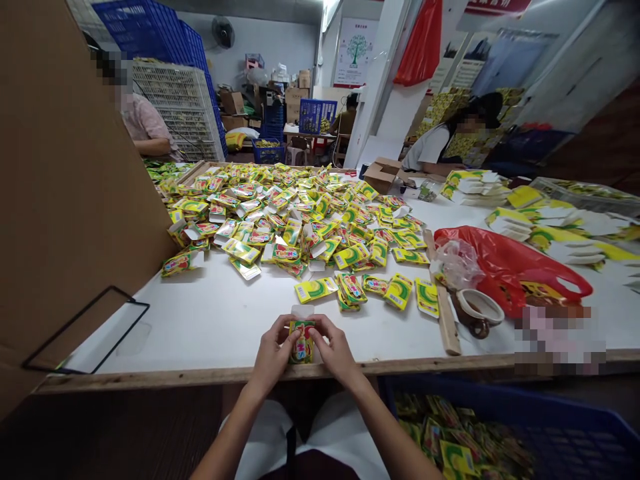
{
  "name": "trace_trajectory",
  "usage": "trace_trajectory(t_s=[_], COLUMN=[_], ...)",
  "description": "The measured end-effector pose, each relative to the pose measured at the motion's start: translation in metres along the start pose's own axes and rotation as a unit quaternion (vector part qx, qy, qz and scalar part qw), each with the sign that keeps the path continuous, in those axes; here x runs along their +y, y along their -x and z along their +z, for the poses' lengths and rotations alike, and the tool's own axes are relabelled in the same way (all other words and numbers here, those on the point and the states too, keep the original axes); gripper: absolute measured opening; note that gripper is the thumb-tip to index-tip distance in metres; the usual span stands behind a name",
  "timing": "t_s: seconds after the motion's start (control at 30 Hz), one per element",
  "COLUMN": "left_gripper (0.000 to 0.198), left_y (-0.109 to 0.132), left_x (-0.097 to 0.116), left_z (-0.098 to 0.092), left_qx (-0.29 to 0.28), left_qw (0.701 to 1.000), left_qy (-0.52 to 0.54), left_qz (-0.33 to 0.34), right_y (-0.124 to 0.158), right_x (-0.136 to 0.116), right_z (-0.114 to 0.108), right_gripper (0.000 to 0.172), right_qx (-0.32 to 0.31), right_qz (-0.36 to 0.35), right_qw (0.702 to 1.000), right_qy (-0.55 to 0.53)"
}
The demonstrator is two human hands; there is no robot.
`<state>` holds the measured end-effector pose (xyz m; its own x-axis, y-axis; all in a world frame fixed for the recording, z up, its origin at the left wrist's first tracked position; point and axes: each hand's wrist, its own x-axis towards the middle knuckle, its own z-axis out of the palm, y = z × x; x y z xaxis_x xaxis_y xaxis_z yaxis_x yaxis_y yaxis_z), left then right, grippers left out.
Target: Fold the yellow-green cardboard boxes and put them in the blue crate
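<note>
Between my two hands is a small yellow-and-green printed carton [301, 345], upright near the table's front edge with its white top flap [303, 311] raised. My left hand [275, 348] grips its left side, thumb on the front face. On the other side my right hand [331, 344] holds it the same way, fingers closed. What the carton contains is hidden. Just beyond my hands lie several similar cartons, such as one flat yellow carton [316, 289]. A large heap of cartons [280, 220], many with flaps up, covers the table's far part.
A big cardboard box [85, 200] and black wire frame [100, 333] stand left. Right are a wooden strip [447, 320], brown cup [477, 313] and red plastic bag [515, 267]. A blue crate [565, 427] holding cartons sits below the edge. Other people sit across the table.
</note>
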<state>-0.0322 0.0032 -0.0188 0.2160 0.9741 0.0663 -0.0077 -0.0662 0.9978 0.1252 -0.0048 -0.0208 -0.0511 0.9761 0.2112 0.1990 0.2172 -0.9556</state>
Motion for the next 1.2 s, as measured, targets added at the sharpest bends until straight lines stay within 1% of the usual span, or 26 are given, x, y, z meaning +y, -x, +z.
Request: trace_trajectory(t_s=[0.03,0.1,0.2,0.27,0.3,0.37,0.43,0.53,0.63,0.73,0.83,0.97,1.03,1.1,1.13,1.2], left_gripper=[0.021,0.019,0.017,0.021,0.022,0.018,0.016,0.017,0.02,0.02,0.02,0.019,0.019,0.021,0.022,0.025], left_y=[0.0,-0.002,-0.006,-0.007,-0.007,-0.006,-0.003,-0.001,-0.004,-0.009,-0.012,-0.007,-0.006,-0.009,-0.013,-0.025], left_x=[0.0,-0.001,-0.001,0.0,0.001,0.004,0.007,0.01,0.011,0.011,0.01,0.01,0.012,0.014,0.015,0.014], left_z=[-0.001,-0.004,-0.006,-0.007,-0.007,-0.007,-0.006,-0.004,-0.003,-0.004,-0.006,-0.009,-0.01,-0.007,-0.005,0.002], left_qx=[0.004,0.022,0.058,0.061,0.056,0.04,0.039,0.062,0.073,0.064,0.05,0.029,0.01,-0.012,-0.019,-0.02], left_qw=[1.0,0.999,0.998,0.997,0.997,0.998,0.997,0.995,0.996,0.997,0.998,0.995,0.994,0.991,0.988,0.979], left_qy=[-0.015,-0.03,-0.003,0.023,0.023,-0.006,-0.038,-0.05,-0.048,-0.047,-0.047,-0.07,-0.085,-0.11,-0.129,-0.181], left_qz=[-0.002,0.006,0.039,0.048,0.049,0.053,0.059,0.057,0.036,0.018,0.016,0.058,0.071,0.074,0.078,0.097], right_y=[-0.002,-0.007,-0.012,-0.013,-0.012,-0.01,-0.008,-0.006,-0.009,-0.014,-0.014,-0.008,-0.004,0.004,0.01,0.027], right_x=[-0.002,-0.005,-0.008,-0.009,-0.011,-0.015,-0.02,-0.023,-0.022,-0.022,-0.021,-0.017,-0.017,-0.02,-0.023,-0.03], right_z=[0.0,0.002,0.007,0.009,0.009,0.009,0.008,0.01,0.012,0.012,0.011,0.016,0.015,0.004,-0.008,-0.045], right_gripper=[0.015,0.015,0.013,0.017,0.018,0.014,0.012,0.014,0.015,0.015,0.017,0.015,0.014,0.013,0.014,0.018], right_qx=[-0.01,-0.001,0.049,0.069,0.067,0.044,0.032,0.047,0.07,0.075,0.069,0.054,0.056,0.085,0.11,0.168], right_qz=[-0.001,-0.009,-0.022,-0.027,-0.034,-0.056,-0.075,-0.076,-0.049,-0.021,-0.014,-0.027,-0.033,-0.034,-0.031,-0.01], right_qw=[1.0,0.999,0.998,0.997,0.997,0.997,0.996,0.995,0.995,0.995,0.996,0.998,0.998,0.996,0.993,0.98], right_qy=[0.013,0.037,0.035,0.014,0.012,0.026,0.043,0.05,0.06,0.068,0.061,0.023,0.013,0.023,0.041,0.107])
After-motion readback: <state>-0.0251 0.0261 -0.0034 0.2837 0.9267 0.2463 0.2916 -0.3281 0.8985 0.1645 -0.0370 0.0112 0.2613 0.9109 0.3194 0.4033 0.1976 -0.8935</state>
